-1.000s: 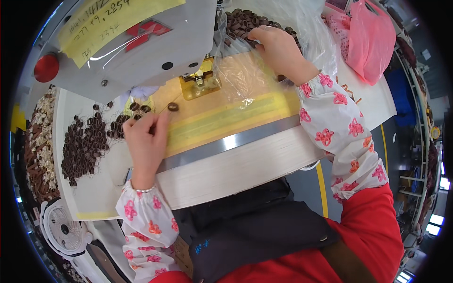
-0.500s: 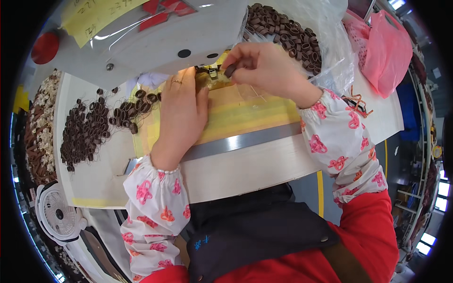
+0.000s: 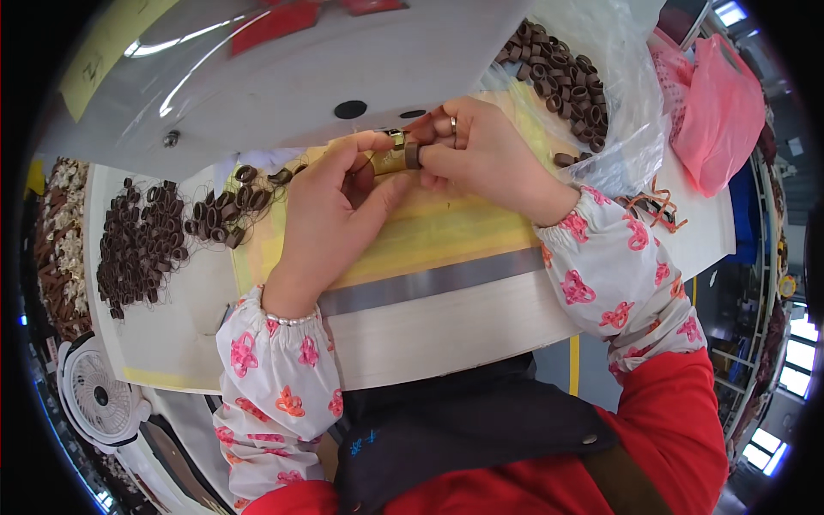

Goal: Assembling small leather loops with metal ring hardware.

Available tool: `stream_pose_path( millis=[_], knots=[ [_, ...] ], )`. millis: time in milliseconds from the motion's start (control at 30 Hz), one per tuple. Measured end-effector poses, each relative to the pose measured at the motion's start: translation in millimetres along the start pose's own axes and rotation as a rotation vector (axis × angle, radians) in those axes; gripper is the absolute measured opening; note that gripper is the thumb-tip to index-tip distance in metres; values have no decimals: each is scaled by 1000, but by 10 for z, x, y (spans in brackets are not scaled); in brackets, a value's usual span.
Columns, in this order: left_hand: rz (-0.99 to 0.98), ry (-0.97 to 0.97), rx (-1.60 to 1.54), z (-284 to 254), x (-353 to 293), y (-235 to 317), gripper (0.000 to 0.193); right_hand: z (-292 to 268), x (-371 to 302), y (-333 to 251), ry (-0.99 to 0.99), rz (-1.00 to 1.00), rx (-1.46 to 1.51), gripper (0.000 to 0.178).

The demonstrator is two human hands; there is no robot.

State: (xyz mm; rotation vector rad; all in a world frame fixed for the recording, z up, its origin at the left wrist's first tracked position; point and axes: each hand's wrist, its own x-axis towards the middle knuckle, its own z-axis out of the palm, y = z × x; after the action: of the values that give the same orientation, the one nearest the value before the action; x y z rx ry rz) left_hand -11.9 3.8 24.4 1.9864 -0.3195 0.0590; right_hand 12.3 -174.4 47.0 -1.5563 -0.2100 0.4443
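Observation:
Between the thumb and fingers of my right hand [image 3: 493, 159] is a small brown loop [image 3: 412, 155], held upright beside the metal presser foot [image 3: 396, 137] of a sewing machine [image 3: 283, 94]. My left hand [image 3: 330, 210] is just left of the foot, thumb and index finger apart with the other fingers curled. Whether its curled fingers touch a thread is hard to make out. A cluster of brown loops [image 3: 225, 208] with trailing threads lies left of that hand, beside a larger heap of loops [image 3: 142, 245]. The machine head hides part of the work area above my fingers.
A clear plastic bag [image 3: 631, 142] with many brown loops [image 3: 562, 81] lies at the back right. Beyond it sits a pink plastic bag [image 3: 721, 116]. Brown strips [image 3: 657, 206] rest near the table's right side. A white fan [image 3: 99, 390] stands at the left. Yellow tape [image 3: 429, 232] covers the work surface.
My right hand has brought the brown loop down and in, close to the presser foot. My left hand's thumb and index finger have spread apart. The whole view has shifted slightly.

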Motion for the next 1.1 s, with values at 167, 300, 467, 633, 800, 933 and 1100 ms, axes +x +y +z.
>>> stream_pose_path(
  millis=[167,300,467,633,800,933,1100],
  knots=[
    [71,-81,213,-6,18,127,29,48,2,-8,-10,-30,-201,28],
    [247,-25,292,25,22,84,24,55,20,42,-11,-36,-271,27],
    [92,-51,182,-12,33,125,18,61,-12,116,-42,-119,-216,26],
    [2,-70,126,-36,39,109,18,120,-81,99,14,-165,-361,27],
    [41,-5,-31,22,41,48,16,34,-13,50,-49,7,-162,20],
    [8,-65,-11,-20,32,68,16,18,-17,99,-81,-64,-145,17],
    [21,-85,40,-62,41,96,17,87,-26,187,119,-572,-560,16]
  ],
)
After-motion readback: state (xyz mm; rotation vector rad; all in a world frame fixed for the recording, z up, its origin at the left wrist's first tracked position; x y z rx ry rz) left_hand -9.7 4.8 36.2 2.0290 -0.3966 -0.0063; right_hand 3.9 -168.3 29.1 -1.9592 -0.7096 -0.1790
